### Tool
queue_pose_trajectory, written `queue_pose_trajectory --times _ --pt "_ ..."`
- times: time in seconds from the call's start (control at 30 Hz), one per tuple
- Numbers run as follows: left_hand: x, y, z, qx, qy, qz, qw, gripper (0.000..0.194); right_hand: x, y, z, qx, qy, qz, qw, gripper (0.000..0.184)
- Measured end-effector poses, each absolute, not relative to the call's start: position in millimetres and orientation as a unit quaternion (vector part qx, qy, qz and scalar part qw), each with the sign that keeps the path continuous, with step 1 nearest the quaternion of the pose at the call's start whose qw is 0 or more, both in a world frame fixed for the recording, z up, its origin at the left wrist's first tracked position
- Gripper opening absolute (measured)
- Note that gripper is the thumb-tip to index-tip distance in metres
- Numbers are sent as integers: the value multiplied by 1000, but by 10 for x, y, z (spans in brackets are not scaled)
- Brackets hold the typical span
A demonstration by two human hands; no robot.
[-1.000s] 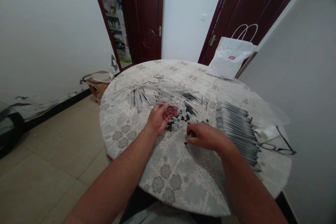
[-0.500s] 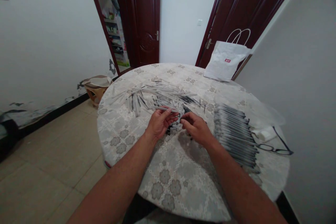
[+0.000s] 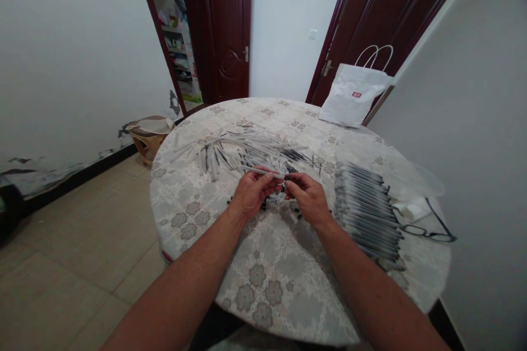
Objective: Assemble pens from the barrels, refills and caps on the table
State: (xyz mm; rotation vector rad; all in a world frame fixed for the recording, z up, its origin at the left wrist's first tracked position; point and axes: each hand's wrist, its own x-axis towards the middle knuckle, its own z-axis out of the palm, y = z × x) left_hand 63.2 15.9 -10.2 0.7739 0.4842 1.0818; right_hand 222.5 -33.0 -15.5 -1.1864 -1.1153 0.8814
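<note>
My left hand (image 3: 252, 192) is closed round a slim whitish pen barrel (image 3: 255, 169), which lies nearly level and points to the right. At the barrel's right end, the fingertips of my right hand (image 3: 307, 194) pinch a small dark piece, perhaps a pen cap; the fingers hide most of it. Both hands are close together above the table. Beyond them spreads a loose heap of clear pen barrels (image 3: 259, 145), with dark thin refills (image 3: 297, 156) among it. Small black and clear pieces (image 3: 274, 200) lie under and between my hands.
Right of my hands, many dark-tipped pens (image 3: 366, 208) lie in a row. Eyeglasses (image 3: 432, 233) and a white roll-like item (image 3: 415, 209) are at the right edge. A white paper bag (image 3: 354, 96) stands at the back of the round table (image 3: 263, 285). A stool (image 3: 149, 137) is on the left.
My right hand has come up from the tabletop, moving left to the barrel's end with a small dark piece. My left hand keeps the barrel. The view has shifted slightly.
</note>
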Motion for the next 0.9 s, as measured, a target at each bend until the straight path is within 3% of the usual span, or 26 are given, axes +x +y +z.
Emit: queue_pose_trajectory --times 0.9 --pt "655 192 -199 435 246 496 710 27 2207 -342 -175 -515 -503 342 604 29"
